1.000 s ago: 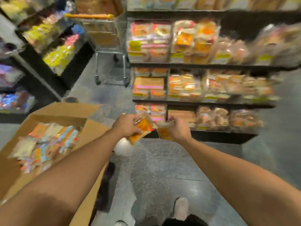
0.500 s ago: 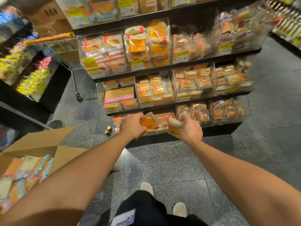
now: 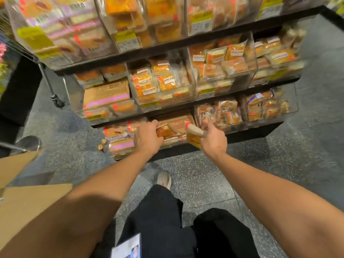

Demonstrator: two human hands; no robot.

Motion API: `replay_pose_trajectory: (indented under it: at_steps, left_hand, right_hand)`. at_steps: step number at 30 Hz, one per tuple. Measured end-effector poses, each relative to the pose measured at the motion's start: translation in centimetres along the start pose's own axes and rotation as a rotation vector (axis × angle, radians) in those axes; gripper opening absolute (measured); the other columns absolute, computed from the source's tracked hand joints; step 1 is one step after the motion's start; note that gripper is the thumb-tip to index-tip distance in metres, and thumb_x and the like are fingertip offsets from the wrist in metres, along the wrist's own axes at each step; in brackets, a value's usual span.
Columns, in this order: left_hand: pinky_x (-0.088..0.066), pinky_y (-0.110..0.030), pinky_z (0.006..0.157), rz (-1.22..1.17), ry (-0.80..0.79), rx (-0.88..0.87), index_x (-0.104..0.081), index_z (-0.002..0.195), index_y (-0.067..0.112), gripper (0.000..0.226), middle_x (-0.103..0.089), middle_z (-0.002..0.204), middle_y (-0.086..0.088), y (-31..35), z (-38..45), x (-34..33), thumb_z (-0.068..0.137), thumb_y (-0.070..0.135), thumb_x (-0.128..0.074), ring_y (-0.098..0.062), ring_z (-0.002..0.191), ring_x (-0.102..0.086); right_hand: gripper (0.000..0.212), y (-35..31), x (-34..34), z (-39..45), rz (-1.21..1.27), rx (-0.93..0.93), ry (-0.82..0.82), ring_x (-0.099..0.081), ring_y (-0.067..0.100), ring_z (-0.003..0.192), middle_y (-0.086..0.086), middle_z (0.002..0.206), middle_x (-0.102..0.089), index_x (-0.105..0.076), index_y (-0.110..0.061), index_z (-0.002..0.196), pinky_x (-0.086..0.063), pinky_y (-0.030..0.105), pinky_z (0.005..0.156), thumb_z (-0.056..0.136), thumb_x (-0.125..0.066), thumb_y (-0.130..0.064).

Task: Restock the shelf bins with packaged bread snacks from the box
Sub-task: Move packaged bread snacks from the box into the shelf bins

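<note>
Bread snack packets sit one in each hand at the front of the bottom shelf bin (image 3: 173, 144). The left hand (image 3: 148, 138) has its fingers curled round an orange-filled packet (image 3: 165, 131), pushed partway over the clear front lip of that bin. The right hand (image 3: 212, 139) pinches a second packet (image 3: 194, 136) by its upper end, so the yellow body hangs down just outside the bin, near the divider to the neighbouring compartment of darker buns (image 3: 219, 112).

The cardboard box (image 3: 22, 200) stands open at the person's left, well apart from the shelf; only its flaps show here.

Several things could slip from here. The hanging packet is held by one end, so it could swing against the bin lip, fold or drop to the floor. With both hands crowding one opening, one packet may knock the other or push out stock already lying inside. The right hand is also close to the wrong compartment, and a careless release could mix products. Much of the shelf is blurred, so how full the target bin is cannot be judged.
</note>
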State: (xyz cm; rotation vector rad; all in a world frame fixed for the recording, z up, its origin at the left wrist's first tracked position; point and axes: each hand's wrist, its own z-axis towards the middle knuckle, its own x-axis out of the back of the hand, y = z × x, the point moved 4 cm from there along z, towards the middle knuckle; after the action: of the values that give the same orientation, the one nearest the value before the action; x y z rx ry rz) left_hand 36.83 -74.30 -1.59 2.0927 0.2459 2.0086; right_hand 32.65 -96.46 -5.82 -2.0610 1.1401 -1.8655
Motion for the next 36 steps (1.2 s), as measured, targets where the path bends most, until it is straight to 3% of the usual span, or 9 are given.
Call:
replay_pose_trajectory:
  at_steps: [4,8,13,17,25,30,33,36]
  left_hand:
    - [-0.042,-0.037,0.077,0.078,0.106,-0.022,-0.063,0.103,0.024,0.026,-0.047,0.071,0.005,-3.5,5.1,-8.3,0.080,0.015,-0.072,-0.027,0.095,-0.056]
    - [-0.027,-0.039,0.077,0.213,0.220,-0.072,-0.060,0.096,0.028,0.026,-0.059,0.078,0.009,-6.3,10.1,-16.0,0.075,0.018,-0.071,-0.023,0.097,-0.044]
    - [-0.037,-0.041,0.075,0.326,0.326,-0.118,-0.061,0.101,0.026,0.021,-0.069,0.086,0.001,-9.3,15.8,-23.1,0.085,0.016,-0.067,-0.028,0.096,-0.051]
    - [-0.041,-0.036,0.062,0.283,0.300,-0.126,-0.054,0.111,0.024,0.022,-0.065,0.094,-0.001,-9.9,17.6,-26.0,0.090,0.022,-0.063,-0.031,0.084,-0.066]
    - [-0.040,-0.035,0.058,0.320,0.300,-0.120,-0.052,0.108,0.025,0.020,-0.063,0.097,0.002,-9.8,20.1,-27.7,0.091,0.027,-0.062,-0.026,0.086,-0.066]
    - [-0.048,-0.036,0.070,0.292,0.370,-0.152,-0.061,0.110,0.027,0.021,-0.068,0.100,0.004,-9.9,21.7,-28.4,0.092,0.037,-0.060,-0.022,0.092,-0.066]
    - [-0.042,-0.040,0.084,0.357,0.414,-0.224,-0.060,0.112,0.025,0.021,-0.068,0.099,0.002,-9.6,22.1,-29.3,0.095,0.033,-0.054,-0.023,0.090,-0.066]
    - [-0.041,-0.041,0.089,0.317,0.421,-0.241,-0.058,0.118,0.023,0.023,-0.067,0.100,0.001,-9.5,22.6,-30.1,0.096,0.029,-0.053,-0.022,0.090,-0.066]
  right_hand:
    - [0.029,1.1,-8.8,7.0,-0.012,0.070,0.044,-0.065,0.029,0.089,0.004,0.092,-0.065,-0.053,-0.023,0.110,-0.054,0.039,0.074,0.089,-0.067,-0.008]
    - [0.031,2.0,-15.6,13.3,-0.042,0.179,0.165,-0.058,0.025,0.091,0.005,0.096,-0.065,-0.057,-0.021,0.112,-0.047,0.036,0.073,0.086,-0.062,-0.004]
    - [0.033,3.2,-21.6,19.6,-0.066,0.341,0.328,-0.058,0.028,0.099,0.005,0.108,-0.063,-0.059,-0.017,0.108,-0.044,0.035,0.075,0.081,-0.062,0.001]
    - [0.032,4.1,-24.5,22.3,-0.008,0.343,0.345,-0.057,0.025,0.100,0.004,0.109,-0.058,-0.056,-0.019,0.105,-0.052,0.038,0.084,0.082,-0.066,0.002]
    - [0.031,3.3,-25.5,25.6,-0.011,0.378,0.380,-0.056,0.023,0.100,0.005,0.112,-0.056,-0.055,-0.018,0.106,-0.048,0.033,0.083,0.084,-0.066,0.000]
    - [0.030,2.7,-26.2,27.2,0.011,0.327,0.402,-0.055,0.026,0.098,0.009,0.121,-0.050,-0.053,-0.017,0.110,-0.049,0.034,0.083,0.087,-0.055,0.003]
    - [0.033,2.5,-26.7,27.7,0.061,0.289,0.406,-0.057,0.030,0.107,0.014,0.134,-0.046,-0.054,-0.016,0.115,-0.050,0.035,0.089,0.089,-0.053,0.004]
    - [0.022,2.3,-27.0,28.2,0.134,0.239,0.409,-0.057,0.033,0.109,0.017,0.139,-0.042,-0.055,-0.012,0.114,-0.046,0.036,0.092,0.094,-0.054,-0.004]
